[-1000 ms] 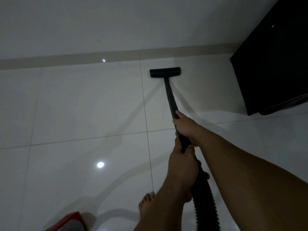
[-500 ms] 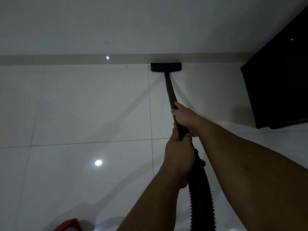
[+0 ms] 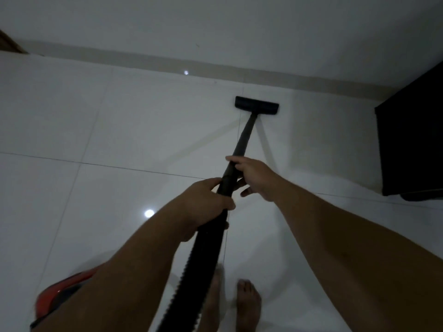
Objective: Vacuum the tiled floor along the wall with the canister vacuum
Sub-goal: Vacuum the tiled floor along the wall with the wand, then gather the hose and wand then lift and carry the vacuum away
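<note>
A black floor nozzle [image 3: 257, 105] rests flat on the glossy white tiled floor [image 3: 119, 130], a short way in front of the beige skirting [image 3: 143, 59] at the foot of the wall. The dark wand [image 3: 244, 137] runs back from it to my hands. My right hand [image 3: 255, 174] holds the wand higher up, with some fingers loosely spread. My left hand [image 3: 203, 207] grips the wand's lower end where the ribbed black hose [image 3: 191, 271] starts. The red canister [image 3: 57, 293] sits at the bottom left, partly hidden by my left forearm.
A tall black cabinet [image 3: 412, 144] stands on the right against the wall. My two bare feet [image 3: 247, 303] are on the tiles at the bottom, next to the hose. A brown door frame edge [image 3: 10, 43] shows at the far left.
The nozzle has pulled back from the skirting, which it touched half a second ago. The view has tilted and shifted left, and my feet and more of the red canister have come into sight.
</note>
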